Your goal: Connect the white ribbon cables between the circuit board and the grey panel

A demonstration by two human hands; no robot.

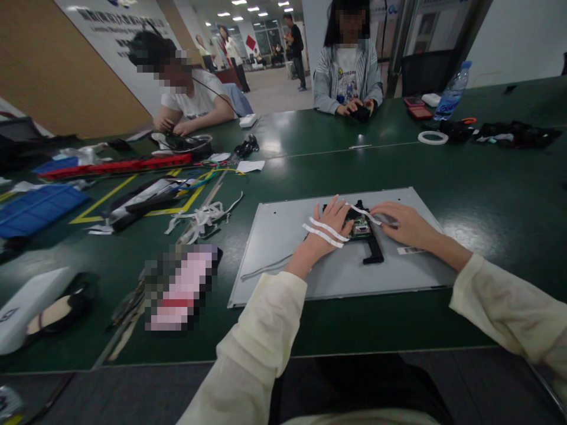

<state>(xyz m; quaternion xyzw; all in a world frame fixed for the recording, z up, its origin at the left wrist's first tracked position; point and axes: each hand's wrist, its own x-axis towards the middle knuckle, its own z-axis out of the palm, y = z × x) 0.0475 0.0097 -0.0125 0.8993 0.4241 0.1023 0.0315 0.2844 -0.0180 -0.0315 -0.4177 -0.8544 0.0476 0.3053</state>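
Observation:
A black plastic frame with a green circuit board (359, 229) lies on a flat white panel (274, 233). My left hand (330, 227) rests palm down on the left side of this frame, fingers stretched out and apart. Two white tape strips (326, 228) are stuck across the back of that hand near the wrist. Above the board, another white tape strip (364, 211) runs from my left fingertips to my right hand (404, 225), whose thumb and fingers pinch its right end. A grey cable (268, 268) lies on the panel to the left.
Left of the panel are a heap of white tape scraps (204, 221), a phone (186, 289) and a blue basket (42, 206). Two people sit across the green table (496, 171). A tape roll (433, 137) and a water bottle (452, 91) stand at the far right.

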